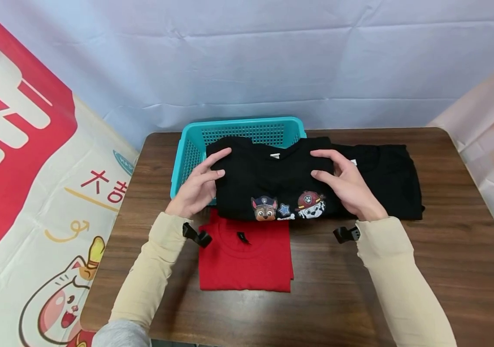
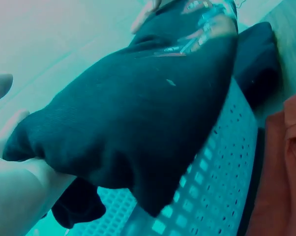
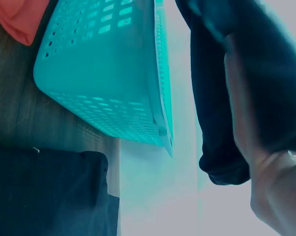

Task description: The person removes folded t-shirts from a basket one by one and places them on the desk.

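Observation:
A folded black T-shirt (image 1: 273, 178) with two cartoon dog heads and a blue star on its front is held up in front of the turquoise basket (image 1: 240, 120). My left hand (image 1: 198, 189) grips its left side, thumb and index finger over the front. On the opposite side my right hand (image 1: 347, 183) holds it the same way. The left wrist view shows the shirt's dark cloth (image 2: 118, 108) above the basket's perforated wall (image 2: 226, 162). In the right wrist view, the fingers (image 3: 239, 98) lie along the cloth, beside and above the basket (image 3: 96, 73).
A folded red T-shirt (image 1: 247, 262) lies on the wooden table (image 1: 325, 299) in front of the basket. Another folded black garment (image 1: 390, 183) lies to the right. Behind the table hangs a pale cloth (image 1: 273, 62); a printed red and white sheet (image 1: 56, 193) covers the left side.

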{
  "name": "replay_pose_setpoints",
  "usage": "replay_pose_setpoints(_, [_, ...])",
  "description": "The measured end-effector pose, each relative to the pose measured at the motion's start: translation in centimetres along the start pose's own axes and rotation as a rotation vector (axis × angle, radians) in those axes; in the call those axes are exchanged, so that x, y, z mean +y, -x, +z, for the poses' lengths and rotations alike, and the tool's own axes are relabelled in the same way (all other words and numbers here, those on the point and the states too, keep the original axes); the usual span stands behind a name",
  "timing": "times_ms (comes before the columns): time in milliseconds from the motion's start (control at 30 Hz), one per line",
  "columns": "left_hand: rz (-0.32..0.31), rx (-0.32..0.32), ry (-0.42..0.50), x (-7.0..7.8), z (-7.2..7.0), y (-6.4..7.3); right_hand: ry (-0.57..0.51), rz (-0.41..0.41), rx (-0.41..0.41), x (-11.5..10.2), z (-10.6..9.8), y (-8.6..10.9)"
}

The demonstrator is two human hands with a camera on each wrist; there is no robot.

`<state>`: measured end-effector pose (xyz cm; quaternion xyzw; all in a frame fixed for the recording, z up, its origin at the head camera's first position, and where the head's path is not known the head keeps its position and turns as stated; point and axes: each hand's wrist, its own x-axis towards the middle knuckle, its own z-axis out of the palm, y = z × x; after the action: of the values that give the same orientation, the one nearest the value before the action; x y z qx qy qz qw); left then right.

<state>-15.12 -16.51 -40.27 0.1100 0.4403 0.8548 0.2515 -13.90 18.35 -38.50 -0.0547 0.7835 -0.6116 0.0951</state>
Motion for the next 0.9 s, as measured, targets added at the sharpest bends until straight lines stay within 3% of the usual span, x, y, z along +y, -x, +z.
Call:
replay_pose_setpoints(200, [-0.018,-0.018,-0.029,-0.3,0.8,-0.2,0.023,0.023,-0.004,0.0,-1.1,1.1])
replay_pose_setpoints(500, [-0.133,-0.015,-0.172,-1.2,2.1,-0.1,0.058,0.070,0.056,0.7,-1.9,2.3])
replay_pose_setpoints(733, [-0.152,-0.034,-0.397,-2.3,2.6,-0.2,0.061,0.171,0.010,1.4,-3.2,3.7])
replay_pose_setpoints(900, [-0.119,-0.061,-0.558,-3.1,2.9,-0.1,0.102,0.146,0.015,2.2,-3.8,4.9])
